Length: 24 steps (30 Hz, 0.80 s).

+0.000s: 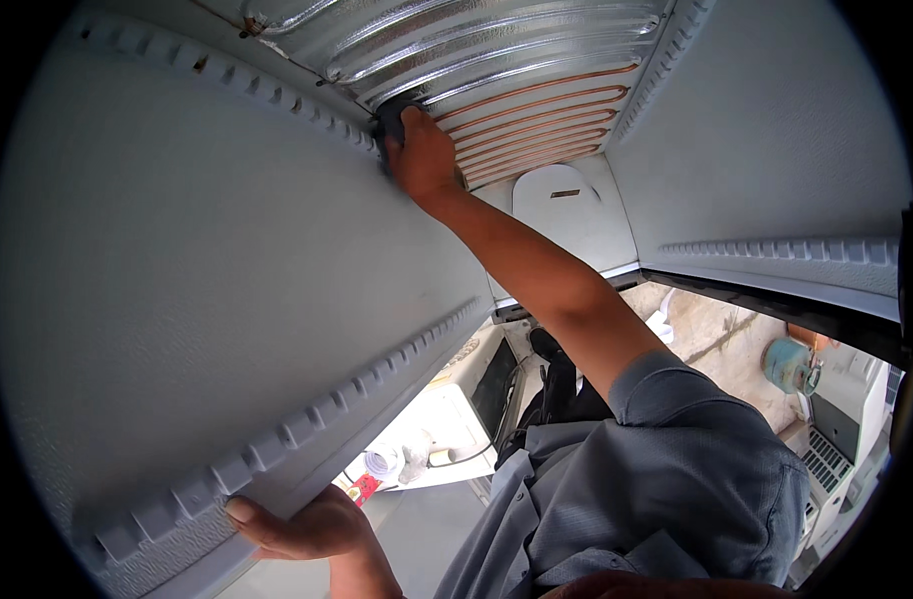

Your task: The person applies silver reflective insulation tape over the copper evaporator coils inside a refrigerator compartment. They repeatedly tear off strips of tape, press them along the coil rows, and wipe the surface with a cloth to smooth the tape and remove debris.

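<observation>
I am leaning into a fridge-like cabinet with pale grey inner walls. My right hand (425, 155) reaches far in and grips a dark wad (395, 118), perhaps a cloth. It presses the wad into the corner where the left wall (247, 260) meets the panel of tubing. Silver foil strips (496, 45) cover several bends of tube there, and bare copper tubing (546, 115) loops beside them. Low on the left, my left hand (312, 527) holds the cabinet's front edge (322, 469). Its thumb lies inside by the ribbed shelf support (267, 449); the fingers are partly hidden behind the edge.
The right wall (766, 130) has matching ribbed supports. A rounded white cover (564, 205) is at the cabinet's end. Outside are a teal gas cylinder (791, 364), a white appliance with a grille (831, 444), and a white surface (455, 414) with a white roll (382, 461).
</observation>
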### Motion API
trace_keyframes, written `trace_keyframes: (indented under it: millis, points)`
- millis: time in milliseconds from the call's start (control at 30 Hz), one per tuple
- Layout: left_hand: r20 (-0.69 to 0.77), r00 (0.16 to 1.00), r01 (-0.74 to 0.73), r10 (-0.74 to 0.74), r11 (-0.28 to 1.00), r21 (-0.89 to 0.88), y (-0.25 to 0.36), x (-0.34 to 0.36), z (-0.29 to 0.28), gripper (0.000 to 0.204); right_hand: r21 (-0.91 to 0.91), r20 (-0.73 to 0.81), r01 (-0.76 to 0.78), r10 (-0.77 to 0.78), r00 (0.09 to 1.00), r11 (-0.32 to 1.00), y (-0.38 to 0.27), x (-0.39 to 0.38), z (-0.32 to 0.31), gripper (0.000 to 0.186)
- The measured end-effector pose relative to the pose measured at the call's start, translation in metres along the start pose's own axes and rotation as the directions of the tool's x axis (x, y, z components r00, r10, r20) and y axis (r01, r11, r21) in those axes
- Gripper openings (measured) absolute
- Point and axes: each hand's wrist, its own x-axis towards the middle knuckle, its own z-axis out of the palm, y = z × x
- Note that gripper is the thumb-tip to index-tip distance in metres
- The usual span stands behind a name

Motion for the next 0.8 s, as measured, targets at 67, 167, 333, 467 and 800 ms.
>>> trace_keyframes:
  millis: [67,167,333,467,800]
  points:
    - [0.001,1.000,0.003,-0.003,1.000,0.000,-0.008,0.002,-0.001,0.080,-0.020,0.048,0.096,-0.095,0.994,0.995,0.006,0.004,-0.010,0.030]
    - [-0.039,0.999,-0.022,0.022,1.000,0.005,-0.006,0.002,0.007,0.077,-0.201,0.302,0.365,-0.297,0.906,0.909,0.034,0.012,-0.023,0.029]
    - [-0.073,0.996,-0.049,0.048,0.999,-0.012,0.001,0.002,0.011,0.080,-0.245,0.315,0.344,-0.261,0.912,0.906,0.072,0.014,-0.051,0.034]
    - [-0.053,0.994,-0.096,0.098,0.995,0.040,-0.007,0.008,0.003,0.081,-0.219,0.147,0.068,-0.036,0.988,0.973,0.087,0.029,-0.076,0.038]
    - [-0.100,0.991,-0.091,0.093,0.995,0.027,-0.005,0.006,0.016,0.095,-0.339,-0.162,-0.222,0.176,0.971,0.914,0.184,0.080,-0.214,0.040]
